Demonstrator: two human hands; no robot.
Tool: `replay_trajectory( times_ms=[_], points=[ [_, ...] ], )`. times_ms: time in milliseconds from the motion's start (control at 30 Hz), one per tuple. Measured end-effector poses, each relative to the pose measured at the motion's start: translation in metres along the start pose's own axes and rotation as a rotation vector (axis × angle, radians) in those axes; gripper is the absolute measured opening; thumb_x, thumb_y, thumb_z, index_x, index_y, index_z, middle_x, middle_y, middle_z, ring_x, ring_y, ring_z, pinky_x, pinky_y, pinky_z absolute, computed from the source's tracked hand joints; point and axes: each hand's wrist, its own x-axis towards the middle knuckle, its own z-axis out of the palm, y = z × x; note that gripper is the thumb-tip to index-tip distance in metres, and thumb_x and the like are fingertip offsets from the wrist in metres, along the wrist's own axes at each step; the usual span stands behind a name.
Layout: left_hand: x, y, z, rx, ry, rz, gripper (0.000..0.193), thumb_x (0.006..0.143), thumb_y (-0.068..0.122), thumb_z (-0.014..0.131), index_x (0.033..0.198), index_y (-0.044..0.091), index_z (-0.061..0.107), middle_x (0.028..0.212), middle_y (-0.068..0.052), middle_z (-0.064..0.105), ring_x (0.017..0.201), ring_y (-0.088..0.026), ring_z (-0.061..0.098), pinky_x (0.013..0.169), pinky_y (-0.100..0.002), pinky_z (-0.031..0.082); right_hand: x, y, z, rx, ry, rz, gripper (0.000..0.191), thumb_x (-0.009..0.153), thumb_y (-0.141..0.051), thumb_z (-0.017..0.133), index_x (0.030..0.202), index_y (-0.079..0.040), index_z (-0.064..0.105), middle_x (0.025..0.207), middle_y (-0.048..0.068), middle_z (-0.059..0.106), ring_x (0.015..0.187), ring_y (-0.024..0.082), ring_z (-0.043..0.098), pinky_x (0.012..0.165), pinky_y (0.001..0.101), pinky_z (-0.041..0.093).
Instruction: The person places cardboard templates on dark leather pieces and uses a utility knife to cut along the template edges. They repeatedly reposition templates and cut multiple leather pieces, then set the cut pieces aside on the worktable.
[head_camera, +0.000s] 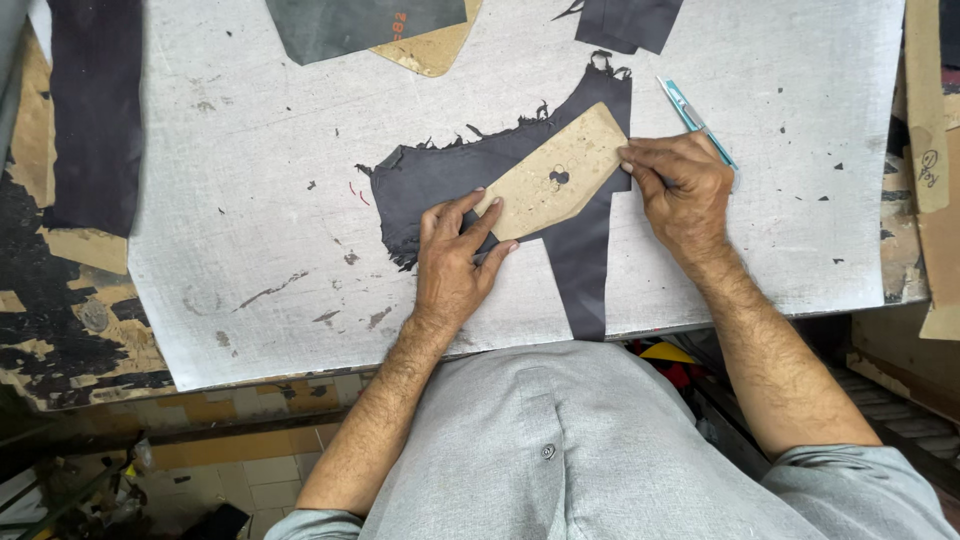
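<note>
**Both hands press a card pattern onto dark fabric**

The left hand (452, 262) lies flat with fingers spread, its grip wide, fingertips pinning the near end of the tan card pattern (553, 174); the right hand (683, 188) presses the pattern's far end with its fingertips while a teal-handled knife (690, 115) is tucked in its grip; the pattern rests on a frayed dark fabric piece (470, 170) spread on the grey worktop (260, 200).

Tan pattern flat on dark fabric

Cardboard template (553, 176) lies tilted on the frayed dark cloth (540, 215), between both sets of fingertips; slim teal knife (695, 120) just behind the right fingers.
</note>
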Motion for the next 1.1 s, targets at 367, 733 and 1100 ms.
replay_trajectory(
  times_ms=[367,733,1100],
  points=[
    [-0.008,-0.002,-0.001,-0.05,0.001,-0.018,0.065,0.09,0.021,0.082,0.148,0.01,0.053,0.148,-0.018,0.046,0.136,-0.033,0.041,0.115,-0.049,0.043,-0.006,0.005,0.008,-0.14,0.02,-0.108,0.011,0.099,-0.003,0.084,0.108,-0.009,0.08,0.113,0.003,0.078,0.101,0.015,0.066,0.087,0.0302,0.052],
    [-0.027,0.0,0.001,-0.144,0.205,-0.096,0.103,0.087,0.018,0.083,0.159,-0.002,0.011,0.153,-0.023,0.039,0.145,-0.037,0.034,0.123,-0.054,0.033,-0.011,0.008,0.014,-0.156,0.002,-0.131,0.01,0.107,0.0,0.079,0.113,-0.008,0.079,0.12,0.003,0.078,0.1,0.013,0.063,0.09,0.0278,0.048],
    [-0.022,-0.002,0.007,-0.003,0.119,-0.109,0.075,0.088,0.028,0.083,0.147,0.004,0.044,0.143,-0.014,0.058,0.141,-0.035,0.04,0.118,-0.052,0.031,-0.01,0.009,0.015,-0.113,0.02,-0.112,0.009,0.104,0.0,0.081,0.109,-0.008,0.08,0.114,0.002,0.079,0.099,0.014,0.062,0.09,0.0291,0.049]
  ],
)
